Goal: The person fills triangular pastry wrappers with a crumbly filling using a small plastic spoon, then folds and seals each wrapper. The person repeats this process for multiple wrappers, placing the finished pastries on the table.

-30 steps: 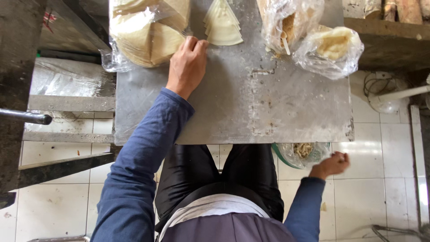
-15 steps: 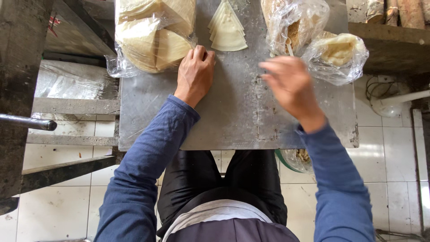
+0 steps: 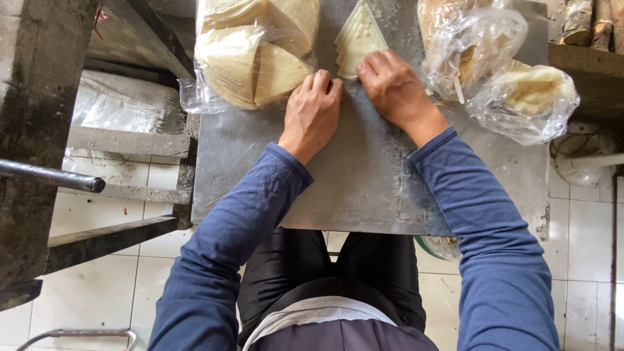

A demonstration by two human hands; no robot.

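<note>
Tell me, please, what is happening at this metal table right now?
A person in blue sleeves works at a metal table. The right hand rests its fingers on the bottom edge of a stack of pale triangular wrappers. The left hand lies flat on the table beside a plastic bag of larger wrapper pieces. Two more filled plastic bags sit to the right.

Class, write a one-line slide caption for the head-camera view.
Both hands, left hand and right hand, meet at a stack of pale wedge-shaped sheets on a metal table.
</note>
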